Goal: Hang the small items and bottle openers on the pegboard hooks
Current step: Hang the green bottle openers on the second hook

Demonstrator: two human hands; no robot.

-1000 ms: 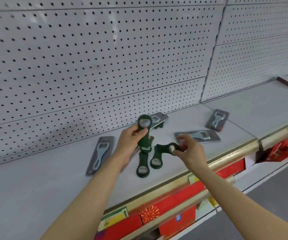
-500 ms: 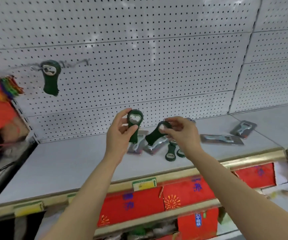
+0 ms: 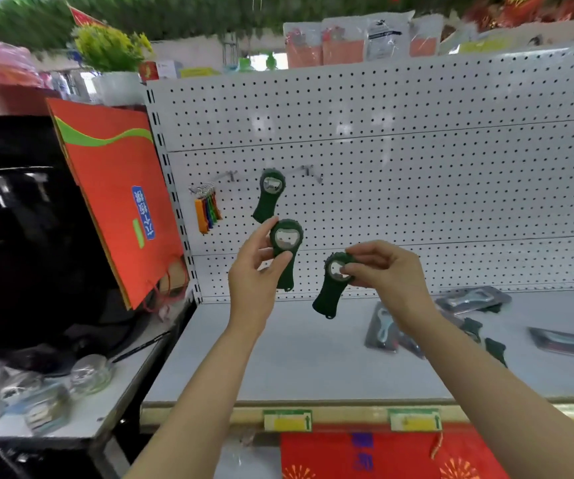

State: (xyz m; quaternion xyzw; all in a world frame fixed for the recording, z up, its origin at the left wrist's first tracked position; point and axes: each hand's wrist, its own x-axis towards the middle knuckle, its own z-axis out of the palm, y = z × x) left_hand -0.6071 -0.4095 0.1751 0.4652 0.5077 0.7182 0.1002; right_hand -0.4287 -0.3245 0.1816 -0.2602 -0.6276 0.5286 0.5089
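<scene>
Left hand (image 3: 252,271) — grips a green opener (image 3: 285,250) by its neck, thumb in front, fingers behind; ring end up, handle down, long axis close to vertical.

Right hand (image 3: 382,271) — pinches a second green opener (image 3: 332,286) at its ring end between thumb and fingertips; the handle hangs down and toward the left hand, long axis tilted.

Pegboard (image 3: 416,188) — stands upright beyond both hands.

Hook (image 3: 308,171) — juts from the pegboard above and just right of the left hand, up and to the left of the right hand. One hung opener (image 3: 269,195) already dangles from it, ring up, directly above the left hand's opener and near its ring.

Coming move, as judged — the left hand is the nearer of the two to the hook; its opener already stands ring-up, so a short lift up and slightly rightward should bring the ring over the hook's tip. The right hand's opener lies lower and further off, and would need its ring turned upright first.

Key tags (image 3: 207,210) — a coloured bunch on a second hook (image 3: 232,175), up and to the left of the left hand.

Shelf (image 3: 313,347) — below both hands; packed openers (image 3: 382,330) and loose green ones lie on it under and to the right of the right hand, not yet hung.
</scene>
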